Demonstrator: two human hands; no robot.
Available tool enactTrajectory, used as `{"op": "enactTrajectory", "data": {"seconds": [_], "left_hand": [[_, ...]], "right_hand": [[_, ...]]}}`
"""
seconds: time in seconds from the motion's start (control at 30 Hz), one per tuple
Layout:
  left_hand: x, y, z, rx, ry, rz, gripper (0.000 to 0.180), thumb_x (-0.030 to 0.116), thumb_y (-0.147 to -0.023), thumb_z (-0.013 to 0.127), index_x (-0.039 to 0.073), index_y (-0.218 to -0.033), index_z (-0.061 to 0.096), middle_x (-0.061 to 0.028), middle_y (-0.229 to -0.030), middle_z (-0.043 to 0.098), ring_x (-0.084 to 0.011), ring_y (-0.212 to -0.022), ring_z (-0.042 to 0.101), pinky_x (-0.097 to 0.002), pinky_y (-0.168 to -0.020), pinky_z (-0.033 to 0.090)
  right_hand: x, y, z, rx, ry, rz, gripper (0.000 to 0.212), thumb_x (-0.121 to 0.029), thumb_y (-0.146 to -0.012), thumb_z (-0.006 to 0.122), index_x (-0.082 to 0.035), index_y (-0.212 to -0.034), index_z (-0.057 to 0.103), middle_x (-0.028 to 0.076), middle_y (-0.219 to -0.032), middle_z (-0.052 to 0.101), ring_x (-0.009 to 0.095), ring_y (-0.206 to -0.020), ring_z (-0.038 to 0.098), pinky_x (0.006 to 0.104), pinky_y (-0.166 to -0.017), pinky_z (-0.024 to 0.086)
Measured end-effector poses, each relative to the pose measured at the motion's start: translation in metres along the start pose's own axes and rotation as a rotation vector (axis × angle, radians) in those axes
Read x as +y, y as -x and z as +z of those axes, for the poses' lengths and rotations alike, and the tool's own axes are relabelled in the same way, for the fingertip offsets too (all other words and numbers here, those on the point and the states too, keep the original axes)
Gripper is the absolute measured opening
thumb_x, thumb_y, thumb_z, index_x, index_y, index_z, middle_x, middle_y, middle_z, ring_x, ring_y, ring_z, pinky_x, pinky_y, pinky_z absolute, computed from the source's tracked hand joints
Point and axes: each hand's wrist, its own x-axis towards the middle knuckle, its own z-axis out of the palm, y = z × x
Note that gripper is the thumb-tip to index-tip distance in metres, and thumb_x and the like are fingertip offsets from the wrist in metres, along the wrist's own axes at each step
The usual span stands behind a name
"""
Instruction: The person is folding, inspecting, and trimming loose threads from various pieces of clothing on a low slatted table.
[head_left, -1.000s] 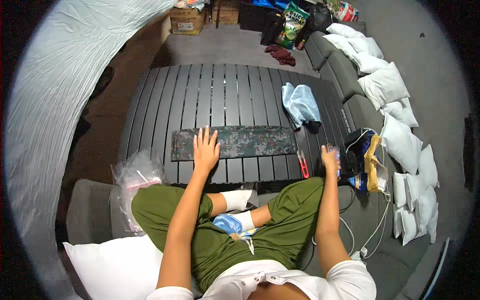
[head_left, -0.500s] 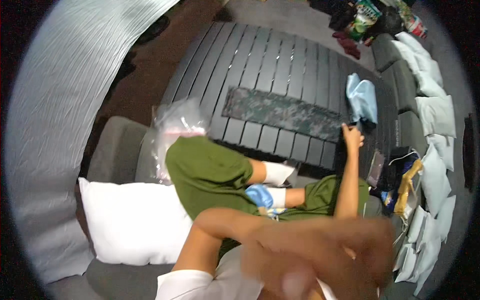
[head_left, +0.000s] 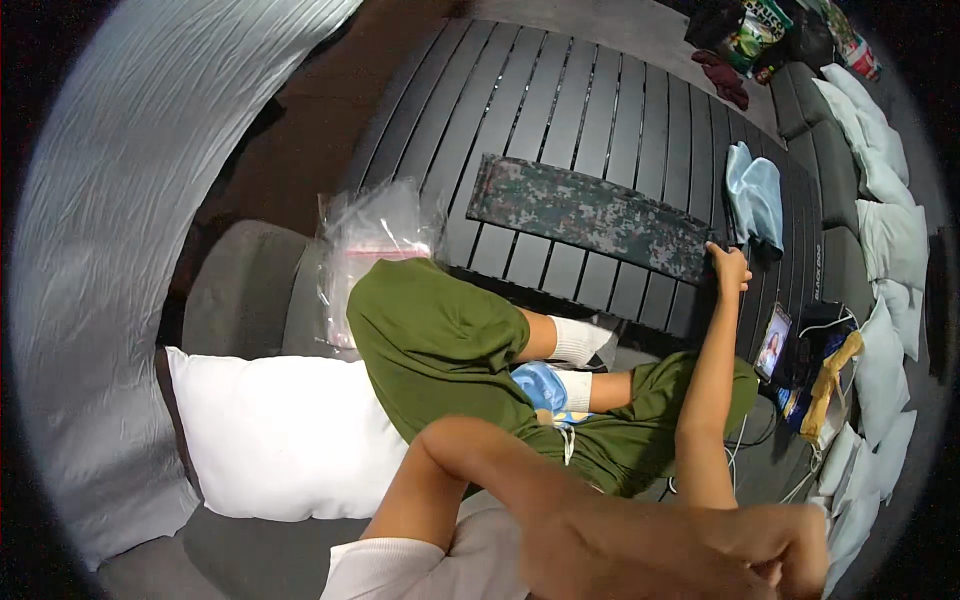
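A long camouflage-patterned cloth strip (head_left: 590, 215) lies flat across the dark slatted table (head_left: 510, 95). My right hand (head_left: 730, 268) is at its near right corner, with thumb and fingers closed on the edge. Close to the camera, my left hand (head_left: 690, 550) crosses the lower right, its arm bent at the elbow. Its fingers are curled in, and whatever they may hold is hidden. Beyond my right hand, light blue satiny fabric (head_left: 757, 200) lies crumpled on the table. More blue fabric (head_left: 540, 385) shows between my legs.
A clear plastic bag (head_left: 385, 235) lies at the table's near left, by my green-trousered knee. A white pillow (head_left: 285, 435) rests on the grey sofa at left. On the right are a lit phone (head_left: 773, 340), cables, a yellow-and-blue bag (head_left: 825, 385) and several pale cushions (head_left: 885, 240).
The table and cloth sit farther right in the picture as the view turns. My right hand stays at the cloth's corner. My left hand has moved lower and right, and is less blurred.
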Motion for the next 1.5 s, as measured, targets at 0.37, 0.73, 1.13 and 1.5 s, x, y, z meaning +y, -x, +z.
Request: {"op": "enactTrajectory", "data": {"seconds": [0.37, 0.73, 1.13, 1.5], "left_hand": [[0.018, -0.051, -0.137, 0.396, -0.302, 0.050, 0.053, 0.042, -0.093, 0.025, -0.002, -0.115, 0.045, -0.0076, -0.100, 0.053, -0.0125, -0.076, 0.052, -0.0281, -0.070, 0.044], [0.011, -0.049, -0.324, 0.794, -0.813, -0.263, 0.040, 0.037, -0.090, 0.041, 0.012, -0.121, 0.048, -0.0033, -0.122, 0.049, -0.0146, -0.108, 0.048, -0.0267, -0.088, 0.037], [-0.005, -0.099, -0.359, 0.876, -0.535, -0.042, 0.057, 0.049, -0.085, 0.045, 0.003, -0.119, 0.043, -0.0087, -0.119, 0.047, -0.0186, -0.104, 0.046, -0.0310, -0.089, 0.036], [0.059, -0.079, -0.352, 0.930, -0.550, -0.076, 0.013, 0.012, -0.080, 0.060, 0.005, -0.089, 0.053, -0.0068, -0.084, 0.061, -0.0174, -0.073, 0.060, -0.0286, -0.067, 0.050]], "right_hand": [[0.032, -0.053, 0.031, -0.188, -0.138, -0.118, 0.073, -0.050, -0.058, 0.071, -0.008, -0.115, 0.053, 0.014, -0.111, 0.057, 0.030, -0.106, 0.052, 0.0445, -0.090, 0.036], [0.000, 0.020, -0.031, -0.042, -0.303, -0.398, 0.065, -0.041, -0.064, 0.070, 0.011, -0.100, 0.054, 0.024, -0.096, 0.060, 0.030, -0.089, 0.060, 0.0343, -0.075, 0.045], [-0.052, 0.093, -0.018, -0.431, -0.865, -0.338, 0.037, -0.028, -0.076, 0.066, 0.002, -0.097, 0.056, 0.002, -0.076, 0.056, 0.008, -0.060, 0.051, 0.0210, -0.050, 0.044], [-0.049, 0.132, -0.035, -0.594, -1.196, -0.611, 0.025, -0.017, -0.087, 0.052, 0.000, -0.106, 0.054, 0.010, -0.097, 0.060, 0.014, -0.083, 0.060, 0.0246, -0.072, 0.047]]}}
